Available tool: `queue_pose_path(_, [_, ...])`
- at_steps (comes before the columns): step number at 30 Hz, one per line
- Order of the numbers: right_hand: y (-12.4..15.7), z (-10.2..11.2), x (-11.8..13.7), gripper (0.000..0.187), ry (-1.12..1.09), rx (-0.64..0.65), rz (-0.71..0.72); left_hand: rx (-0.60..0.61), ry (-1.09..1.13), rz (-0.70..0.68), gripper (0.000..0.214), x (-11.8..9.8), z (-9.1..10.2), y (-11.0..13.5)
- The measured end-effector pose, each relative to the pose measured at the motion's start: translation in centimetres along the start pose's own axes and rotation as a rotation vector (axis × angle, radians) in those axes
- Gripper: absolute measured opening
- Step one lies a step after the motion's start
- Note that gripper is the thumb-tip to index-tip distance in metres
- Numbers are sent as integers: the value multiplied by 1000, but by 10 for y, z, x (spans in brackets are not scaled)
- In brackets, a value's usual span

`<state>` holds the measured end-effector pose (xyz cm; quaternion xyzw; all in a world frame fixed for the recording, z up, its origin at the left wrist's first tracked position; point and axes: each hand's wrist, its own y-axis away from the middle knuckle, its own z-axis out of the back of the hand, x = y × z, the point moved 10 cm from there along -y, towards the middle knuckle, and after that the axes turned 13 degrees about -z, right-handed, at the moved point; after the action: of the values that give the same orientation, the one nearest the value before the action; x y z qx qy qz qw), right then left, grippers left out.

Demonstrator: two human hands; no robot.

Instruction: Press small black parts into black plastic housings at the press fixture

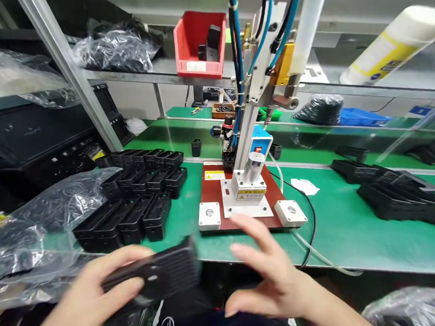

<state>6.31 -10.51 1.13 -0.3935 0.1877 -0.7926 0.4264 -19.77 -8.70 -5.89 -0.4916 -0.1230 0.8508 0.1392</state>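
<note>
Between the thumb and fingers of my left hand (103,290) is a black ribbed plastic part (169,273), slightly blurred, held in front of the bench edge. My right hand (266,274) is to its right with fingers spread and nothing in them. Beyond both hands stands a small pneumatic press (250,180) on a red-brown base (211,185), with a white button box (210,215) at its left corner and another button box (291,212) at its right. Rows of open black plastic housings (126,219) sit on the green bench to the left.
More black parts (398,195) lie in a pile on the right of the green bench (341,234). Clear plastic bags (46,219) cover the left side. Overhead, a shelf carries a red bin (199,67) and a white-yellow canister (391,46). A cable (313,221) runs off the press.
</note>
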Motion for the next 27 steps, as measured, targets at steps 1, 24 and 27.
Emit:
queue_pose_path(1, [-7,-9,8,58,-31,32,37,148,111,-4,32,-18,-27,-13])
queue_pose_path(24, [-55,102,-178,29,-93,-489,-456,-137,436,-363,30,-87,-151,-247])
queue_pose_path(27, [-57,101,-171,28,-58,-464,-369,-174,414,-380,29,-86,-150,-243])
